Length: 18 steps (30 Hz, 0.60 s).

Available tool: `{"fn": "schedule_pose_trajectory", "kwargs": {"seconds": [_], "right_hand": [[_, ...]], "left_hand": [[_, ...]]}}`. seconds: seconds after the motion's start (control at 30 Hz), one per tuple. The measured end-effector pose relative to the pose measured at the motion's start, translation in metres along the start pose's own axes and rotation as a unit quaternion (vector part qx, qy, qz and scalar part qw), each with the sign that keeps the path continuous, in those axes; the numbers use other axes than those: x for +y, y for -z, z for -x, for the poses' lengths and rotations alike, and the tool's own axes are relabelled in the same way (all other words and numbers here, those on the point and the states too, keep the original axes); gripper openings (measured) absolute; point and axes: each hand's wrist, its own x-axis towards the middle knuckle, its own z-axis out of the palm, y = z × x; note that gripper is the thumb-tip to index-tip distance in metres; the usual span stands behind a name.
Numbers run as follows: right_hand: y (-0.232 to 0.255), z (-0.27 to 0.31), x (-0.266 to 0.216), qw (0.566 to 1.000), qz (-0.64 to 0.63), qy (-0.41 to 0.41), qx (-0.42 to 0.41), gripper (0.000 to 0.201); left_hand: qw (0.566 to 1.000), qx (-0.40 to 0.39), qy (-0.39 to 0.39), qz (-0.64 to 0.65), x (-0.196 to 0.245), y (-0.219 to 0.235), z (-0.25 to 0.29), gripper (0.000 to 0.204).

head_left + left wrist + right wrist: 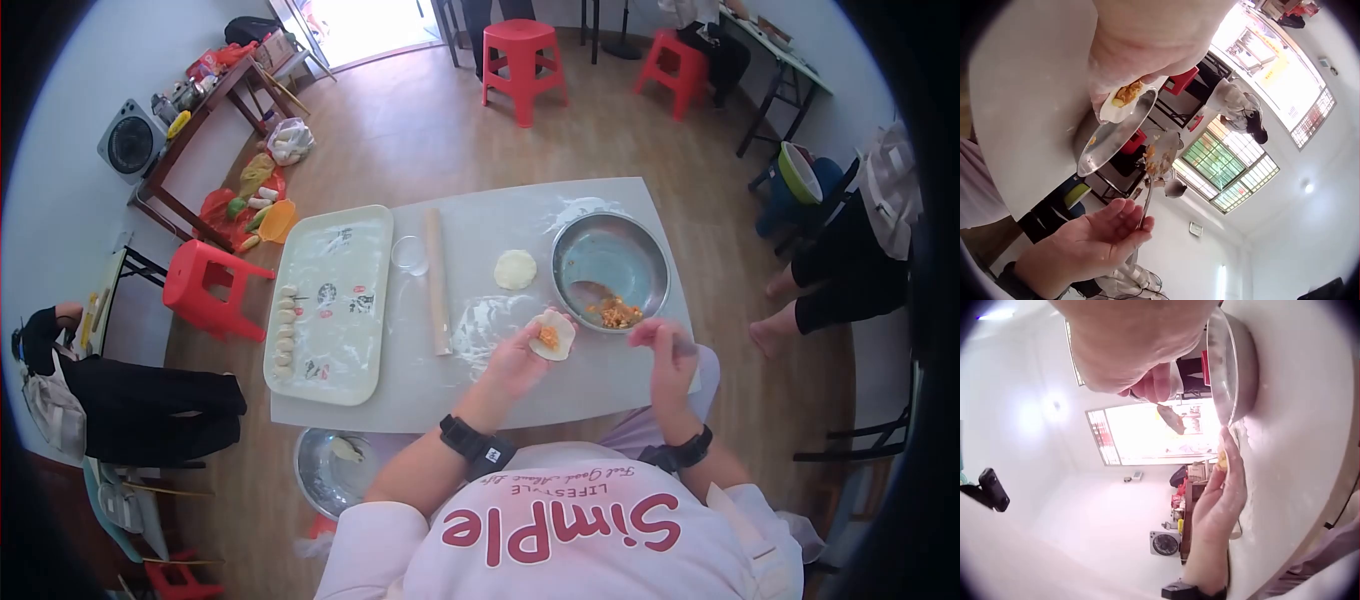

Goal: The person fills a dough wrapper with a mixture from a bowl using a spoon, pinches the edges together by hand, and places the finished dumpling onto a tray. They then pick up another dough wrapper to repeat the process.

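Note:
My left hand holds a round dough wrapper with a dab of orange filling at its centre. To its right, my right hand pinches the handle of a metal spoon, raised beside the steel bowl; bits of filling cling to the spoon's head in the left wrist view. More chopped filling lies at the near side of the steel bowl. Another flat wrapper lies on the floured table.
A wooden rolling pin and a clear plastic cup stand between wrapper and tray. The pale tray at left carries several dumplings along its left side. A metal basin sits below the table's near edge. Red stools surround.

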Motion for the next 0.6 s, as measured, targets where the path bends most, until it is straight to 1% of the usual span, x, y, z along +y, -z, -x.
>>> {"fn": "schedule_pose_trajectory", "kwargs": {"seconds": [0.07,0.1,0.17,0.2,0.23,0.3,0.37,0.4,0.47,0.5,0.57,0.6], "right_hand": [[0.014,-0.007,0.005,0.996,0.016,-0.04,0.082,0.027],[0.02,-0.011,0.007,0.994,0.026,-0.045,0.093,0.027],[0.035,-0.015,0.012,0.993,0.078,-0.036,0.083,0.022],[0.039,-0.014,0.013,0.99,0.09,-0.043,0.097,0.022],[0.04,-0.015,0.014,0.99,0.102,-0.037,0.091,0.019],[0.039,-0.015,0.014,0.989,0.114,-0.032,0.087,0.016],[0.037,-0.017,0.016,0.981,0.186,0.005,0.054,0.01],[0.037,-0.018,0.019,0.981,0.186,0.005,0.055,0.01],[0.039,-0.021,0.025,0.964,0.26,0.049,0.014,0.008],[0.037,-0.021,0.024,0.965,0.259,0.049,0.014,0.008],[0.034,-0.022,0.02,0.942,0.33,0.057,-0.02,0.008],[0.033,-0.021,0.021,0.942,0.33,0.057,-0.021,0.008]], "left_hand": [[0.999,-0.024,0.023,0.03,-0.008,0.008,-0.002,0.035],[0.998,-0.023,0.038,0.035,-0.012,0.014,-0.005,0.035],[0.999,0.013,0.028,0.027,-0.014,0.029,-0.008,0.035],[0.997,-0.045,0.048,0.032,-0.014,0.037,-0.009,0.036],[0.996,-0.047,0.063,0.036,-0.015,0.032,-0.007,0.036],[0.997,0.071,0.04,-0.004,-0.016,0.018,-0.003,0.036],[0.996,0.081,0.042,-0.017,-0.016,0.02,-0.004,0.036],[0.995,0.091,0.037,-0.028,-0.016,0.021,-0.005,0.036],[0.994,0.094,0.035,-0.033,-0.017,0.017,-0.005,0.037],[0.994,0.097,0.032,-0.038,-0.017,0.016,-0.005,0.037],[0.994,0.097,0.031,-0.043,-0.017,0.014,-0.004,0.037],[0.994,0.095,0.031,-0.047,-0.017,0.014,-0.004,0.038]]}}
